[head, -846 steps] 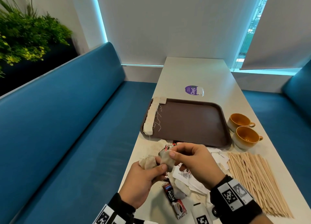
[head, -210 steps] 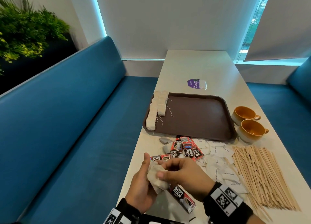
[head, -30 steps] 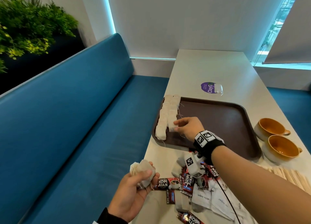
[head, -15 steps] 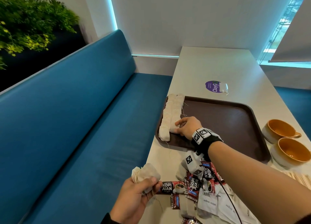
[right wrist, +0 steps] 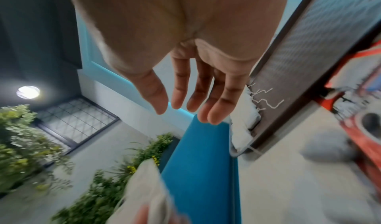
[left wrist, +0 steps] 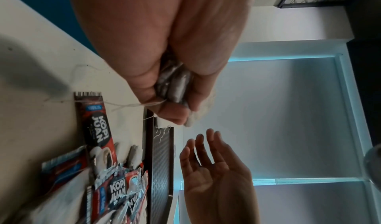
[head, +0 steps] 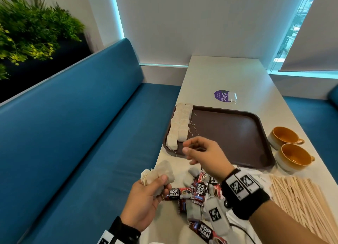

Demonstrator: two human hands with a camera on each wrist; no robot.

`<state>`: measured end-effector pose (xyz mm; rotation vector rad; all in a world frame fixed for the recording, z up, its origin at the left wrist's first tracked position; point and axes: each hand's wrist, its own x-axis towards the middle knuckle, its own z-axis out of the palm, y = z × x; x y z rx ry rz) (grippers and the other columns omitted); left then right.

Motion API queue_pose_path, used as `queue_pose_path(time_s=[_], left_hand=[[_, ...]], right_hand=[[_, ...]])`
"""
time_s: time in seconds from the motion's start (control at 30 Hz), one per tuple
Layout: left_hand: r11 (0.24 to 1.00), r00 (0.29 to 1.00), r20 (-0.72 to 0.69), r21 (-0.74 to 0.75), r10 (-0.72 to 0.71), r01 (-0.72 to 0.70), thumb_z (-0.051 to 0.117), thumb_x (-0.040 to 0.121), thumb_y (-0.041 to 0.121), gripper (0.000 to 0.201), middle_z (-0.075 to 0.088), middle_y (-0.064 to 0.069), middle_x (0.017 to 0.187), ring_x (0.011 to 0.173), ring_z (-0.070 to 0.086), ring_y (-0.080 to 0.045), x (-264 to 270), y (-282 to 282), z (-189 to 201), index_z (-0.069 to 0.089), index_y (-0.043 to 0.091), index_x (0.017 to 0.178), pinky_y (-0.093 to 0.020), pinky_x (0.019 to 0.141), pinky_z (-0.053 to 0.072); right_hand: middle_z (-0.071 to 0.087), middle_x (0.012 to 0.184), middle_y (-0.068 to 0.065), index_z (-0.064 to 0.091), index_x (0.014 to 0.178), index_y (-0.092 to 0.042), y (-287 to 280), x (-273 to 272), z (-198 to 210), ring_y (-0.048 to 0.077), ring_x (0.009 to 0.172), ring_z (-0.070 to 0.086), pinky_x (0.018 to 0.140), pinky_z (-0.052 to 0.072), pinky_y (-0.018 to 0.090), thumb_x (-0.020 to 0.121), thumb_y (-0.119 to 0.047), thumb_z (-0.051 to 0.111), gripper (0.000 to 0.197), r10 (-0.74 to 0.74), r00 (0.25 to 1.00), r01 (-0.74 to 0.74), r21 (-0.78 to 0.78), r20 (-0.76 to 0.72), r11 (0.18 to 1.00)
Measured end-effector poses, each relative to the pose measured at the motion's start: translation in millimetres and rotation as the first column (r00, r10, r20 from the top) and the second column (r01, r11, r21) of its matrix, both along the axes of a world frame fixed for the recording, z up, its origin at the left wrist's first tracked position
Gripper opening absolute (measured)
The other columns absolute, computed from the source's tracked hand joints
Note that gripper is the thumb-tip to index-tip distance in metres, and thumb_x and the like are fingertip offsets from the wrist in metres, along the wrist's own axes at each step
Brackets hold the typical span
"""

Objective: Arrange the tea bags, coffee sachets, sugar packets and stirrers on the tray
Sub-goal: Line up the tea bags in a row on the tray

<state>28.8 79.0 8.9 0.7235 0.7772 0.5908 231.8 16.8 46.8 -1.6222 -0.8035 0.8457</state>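
1. The tea bags (head: 178, 126) lie in two rows along the tray's (head: 236, 133) left edge, just ahead of the right hand (head: 203, 155). Half a second ago that hand was down on the near end of the inner row; now it is lifted clear and empty, so one more bag has been laid there.
2. That leaves the inner row one bag short of the outer row, by the look of it, and the next bag should come from the bunch (head: 159, 172) in the left hand (head: 146, 198).
3. The right hand hangs over the tray's near left corner, fingers loosely spread and slightly bent, nothing between them; the wrist view shows the palm bare.
4. The left hand is below and to the left of the right, off the counter (head: 228, 73) edge, thumb and fingers curled round several tea bags, strings dangling.
5. Just beneath the right wrist lie the coffee sachets (head: 182, 193) and loose tea bags (head: 193, 171); sugar packets are mostly hidden by the arm.
6. The stirrers (head: 300, 199) lie to the right of that arm; none of these are on the tray yet.
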Motion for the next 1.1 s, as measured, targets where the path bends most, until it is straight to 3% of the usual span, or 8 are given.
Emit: queue_pose_path(time_s=[0.17, 0.37, 0.43, 0.57, 0.7, 0.87, 1.03, 1.1], left_hand=[[0.989, 0.989, -0.063, 0.061, -0.131, 0.135, 0.073, 0.083, 0.002, 0.027, 0.071, -0.020, 0.088, 0.063, 0.061, -0.019, 2, -18, 9, 0.068, -0.009, 0.106, -0.023, 0.052, 0.052], [0.972, 0.969, -0.107, 0.063, -0.221, 0.228, 0.077, 0.082, 0.017, 0.034, 0.065, -0.020, 0.087, 0.062, 0.064, -0.023, 3, -35, 17, 0.067, -0.007, 0.104, -0.022, 0.044, 0.048], [0.983, 0.981, -0.062, -0.010, -0.185, 0.184, 0.073, 0.084, 0.018, 0.032, 0.066, -0.024, 0.091, 0.066, 0.069, -0.028, 2, -36, 17, 0.067, -0.008, 0.102, -0.026, 0.051, 0.056], [0.985, 0.992, 0.088, -0.138, -0.091, 0.103, 0.056, 0.083, -0.006, 0.024, 0.059, -0.029, 0.101, 0.099, 0.068, -0.053, -2, -34, 15, 0.058, -0.010, 0.107, -0.041, 0.079, 0.063], [0.992, 0.992, 0.027, -0.037, -0.123, 0.124, 0.048, 0.090, -0.012, 0.022, 0.067, -0.033, 0.109, 0.095, 0.069, -0.040, -3, -36, 13, 0.061, -0.020, 0.106, -0.040, 0.075, 0.063], [0.977, 0.978, -0.046, 0.051, -0.203, 0.206, 0.058, 0.091, -0.003, 0.026, 0.072, -0.029, 0.112, 0.090, 0.072, -0.034, -3, -39, 15, 0.070, -0.006, 0.114, -0.037, 0.069, 0.060], [0.965, 0.967, -0.031, 0.060, -0.254, 0.255, 0.073, 0.079, -0.001, 0.032, 0.073, -0.025, 0.112, 0.094, 0.069, -0.032, -3, -39, 17, 0.074, -0.003, 0.111, -0.037, 0.075, 0.060], [0.969, 0.969, -0.024, 0.036, -0.245, 0.246, 0.073, 0.077, 0.000, 0.031, 0.073, -0.026, 0.107, 0.086, 0.069, -0.029, -4, -37, 17, 0.074, -0.005, 0.108, -0.033, 0.070, 0.060]], right_hand=[[0.075, 0.093, 0.003, 0.074, 0.111, -0.017, -42, -35, -2, 0.013, 0.077, 0.069, 0.068, 0.058, 0.028, 0.084, -0.024, 0.082, 0.029, 0.083, 0.986, -0.083, 0.002, -0.145, 0.997], [0.075, 0.077, 0.006, 0.076, 0.087, -0.006, -65, -42, -7, 0.013, 0.068, 0.067, 0.064, 0.053, 0.025, 0.086, -0.010, 0.080, 0.005, 0.061, 0.994, -0.056, 0.052, -0.094, 0.997], [0.077, 0.079, 0.007, 0.075, 0.088, -0.007, -70, -39, -5, 0.018, 0.071, 0.072, 0.065, 0.055, 0.026, 0.087, -0.006, 0.078, 0.003, -0.023, 0.994, 0.033, 0.093, -0.108, 0.995], [0.078, 0.085, 0.010, 0.074, 0.094, -0.013, -78, -32, -4, 0.025, 0.076, 0.075, 0.064, 0.055, 0.030, 0.090, -0.009, 0.076, 0.006, -0.126, 0.984, 0.141, 0.121, -0.124, 0.983], [0.076, 0.087, 0.017, 0.075, 0.091, -0.006, -85, -38, -3, 0.030, 0.073, 0.067, 0.065, 0.055, 0.036, 0.087, -0.008, 0.077, 0.005, 0.081, 0.970, -0.055, 0.119, -0.228, 0.991], [0.070, 0.084, 0.024, 0.078, 0.090, -0.016, -78, -45, -16, 0.030, 0.065, 0.062, 0.066, 0.051, 0.041, 0.067, -0.033, 0.090, 0.031, 0.106, 0.983, -0.102, 0.032, -0.151, 0.994], [0.073, 0.087, 0.025, 0.079, 0.088, -0.012, -72, -45, -20, 0.030, 0.070, 0.061, 0.069, 0.053, 0.045, 0.079, -0.012, 0.086, 0.011, 0.068, 0.987, -0.062, 0.044, -0.148, 0.997], [0.077, 0.086, 0.017, 0.080, 0.087, -0.009, -73, -44, -19, 0.023, 0.075, 0.068, 0.074, 0.058, 0.037, 0.079, -0.006, 0.084, 0.009, 0.054, 0.992, -0.050, 0.044, -0.116, 0.998]])
